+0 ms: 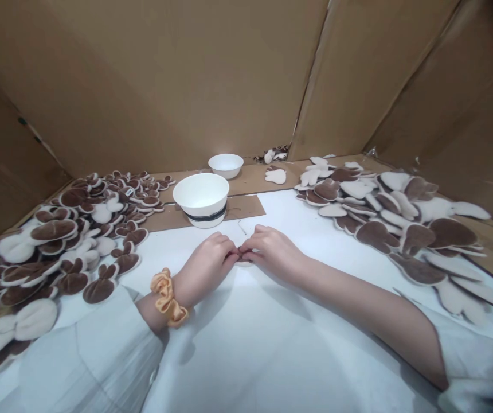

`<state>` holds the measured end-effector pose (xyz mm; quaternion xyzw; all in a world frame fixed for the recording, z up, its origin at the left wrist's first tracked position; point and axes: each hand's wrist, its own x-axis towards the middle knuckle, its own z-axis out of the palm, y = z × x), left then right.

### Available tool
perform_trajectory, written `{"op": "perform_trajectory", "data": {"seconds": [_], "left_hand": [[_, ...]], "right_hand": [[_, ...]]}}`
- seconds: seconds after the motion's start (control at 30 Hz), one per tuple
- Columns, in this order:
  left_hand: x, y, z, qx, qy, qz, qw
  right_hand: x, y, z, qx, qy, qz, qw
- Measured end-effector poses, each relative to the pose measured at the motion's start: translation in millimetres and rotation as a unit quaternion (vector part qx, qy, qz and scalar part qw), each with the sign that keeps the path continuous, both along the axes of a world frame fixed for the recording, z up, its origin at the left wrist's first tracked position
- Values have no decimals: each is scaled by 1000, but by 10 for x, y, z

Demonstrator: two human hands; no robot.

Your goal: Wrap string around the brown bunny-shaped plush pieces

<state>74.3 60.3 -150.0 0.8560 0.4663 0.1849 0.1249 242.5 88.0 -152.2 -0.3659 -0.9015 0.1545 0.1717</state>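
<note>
Both hands meet over the white tabletop, fingertips nearly touching. My left hand, with an orange scrunchie on its wrist, pinches one side of a small brown fabric piece. The other side of that piece is pinched by my right hand. Fingers cover most of it; a pale edge shows underneath. Just beyond the hands stands a white bowl with a dark band around its lower part. A short thread-like strand lies on the table between the bowl and my right hand.
Brown-and-white plush bunny-head pieces are heaped at left. Larger flat plush pieces pile up at right. Further back are a smaller white bowl and a lone plush piece. Cardboard walls enclose the table.
</note>
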Motion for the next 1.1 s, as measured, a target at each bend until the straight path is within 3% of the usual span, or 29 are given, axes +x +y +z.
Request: {"op": "perform_trajectory", "data": {"seconds": [0.13,0.3,0.5,0.77,1.1], "left_hand": [[25,-3,-54,42,44,-3,998],[20,11,-92,62,49,-13,997],[-13,25,-100,40,37,-13,998],[-21,0,-56,22,67,-3,997],[-2,14,-84,93,63,-19,994]], "right_hand": [[-53,-51,105,8,-75,-2,997],[-110,-63,169,-8,-95,-26,995],[-115,-37,64,10,-79,-31,996],[-50,18,-13,18,-58,35,998],[-125,-110,-66,175,-189,32,966]]}}
